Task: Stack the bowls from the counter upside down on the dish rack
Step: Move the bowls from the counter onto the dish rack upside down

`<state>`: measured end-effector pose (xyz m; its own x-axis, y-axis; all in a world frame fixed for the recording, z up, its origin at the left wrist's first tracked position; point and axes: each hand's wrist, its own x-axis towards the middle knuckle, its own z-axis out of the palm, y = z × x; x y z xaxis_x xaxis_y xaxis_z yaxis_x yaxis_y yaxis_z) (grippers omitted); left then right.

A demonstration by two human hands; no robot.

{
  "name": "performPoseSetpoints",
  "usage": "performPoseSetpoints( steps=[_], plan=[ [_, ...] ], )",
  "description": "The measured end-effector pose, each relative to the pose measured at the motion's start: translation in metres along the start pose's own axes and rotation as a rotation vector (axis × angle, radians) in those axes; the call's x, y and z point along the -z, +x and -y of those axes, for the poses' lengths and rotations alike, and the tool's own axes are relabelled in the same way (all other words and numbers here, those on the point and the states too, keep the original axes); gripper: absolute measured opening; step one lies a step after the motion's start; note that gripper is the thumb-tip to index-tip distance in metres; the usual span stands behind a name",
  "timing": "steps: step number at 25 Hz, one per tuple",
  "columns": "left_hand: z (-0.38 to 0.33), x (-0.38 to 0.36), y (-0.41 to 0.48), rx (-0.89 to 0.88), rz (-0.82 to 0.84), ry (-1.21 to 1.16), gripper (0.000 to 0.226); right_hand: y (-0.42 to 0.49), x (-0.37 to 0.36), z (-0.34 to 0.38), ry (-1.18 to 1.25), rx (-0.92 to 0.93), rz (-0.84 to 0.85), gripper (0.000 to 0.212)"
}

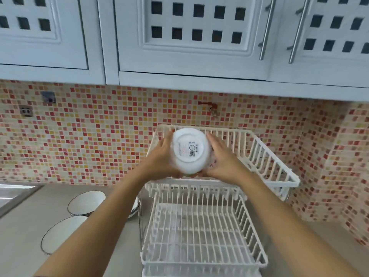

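Observation:
A white bowl point(189, 150) is turned upside down, its labelled base facing me, over the upper tier of the white wire dish rack point(265, 156). My left hand point(161, 156) grips its left side and my right hand point(221, 158) grips its right side. The rack's lower tier point(199, 232) holds nothing. Two more white bowls with dark rims sit upright on the counter at the left: one further back point(85, 202) and one nearer point(60, 234), partly hidden by my left forearm. A third bowl's edge point(134, 209) peeks out beside the rack.
A grey counter point(20, 246) runs under the rack, with a sink edge point(14, 194) at far left. A mosaic tile wall stands behind. White cabinets point(189, 37) hang overhead with metal handles.

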<state>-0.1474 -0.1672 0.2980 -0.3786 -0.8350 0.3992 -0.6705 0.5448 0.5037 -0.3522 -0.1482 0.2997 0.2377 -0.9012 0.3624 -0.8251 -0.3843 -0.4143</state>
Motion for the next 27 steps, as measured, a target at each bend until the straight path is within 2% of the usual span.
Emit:
performPoseSetpoints(
  steps=[3,7,12,15,17,21,23,27],
  plan=[
    [0.005,-0.013,0.006,0.08,0.041,0.063,0.133,0.01,-0.004,-0.01,0.053,0.037,0.091,0.12],
    [0.011,-0.015,0.009,0.135,0.065,0.056,0.128,0.021,-0.01,-0.021,0.093,0.063,0.2,0.122],
    [0.015,-0.015,0.013,0.188,0.103,0.021,0.125,0.018,-0.005,-0.02,0.078,0.09,0.187,0.118],
    [0.016,-0.016,0.013,0.216,0.173,-0.012,0.116,0.019,-0.005,-0.022,0.064,0.052,0.244,0.121],
    [0.009,-0.013,0.011,0.188,0.117,-0.076,0.108,0.018,-0.004,-0.023,0.066,0.017,0.283,0.124],
    [-0.002,0.003,0.003,0.194,-0.148,-0.198,0.078,0.013,0.006,-0.014,0.132,-0.07,0.253,0.115],
    [-0.002,0.013,-0.004,0.19,-0.186,-0.224,0.069,0.008,0.008,-0.002,0.137,-0.055,0.195,0.105],
    [0.0,0.04,-0.029,0.153,-0.195,-0.162,0.067,-0.001,0.004,0.046,0.135,0.014,0.031,0.078]
  ],
)
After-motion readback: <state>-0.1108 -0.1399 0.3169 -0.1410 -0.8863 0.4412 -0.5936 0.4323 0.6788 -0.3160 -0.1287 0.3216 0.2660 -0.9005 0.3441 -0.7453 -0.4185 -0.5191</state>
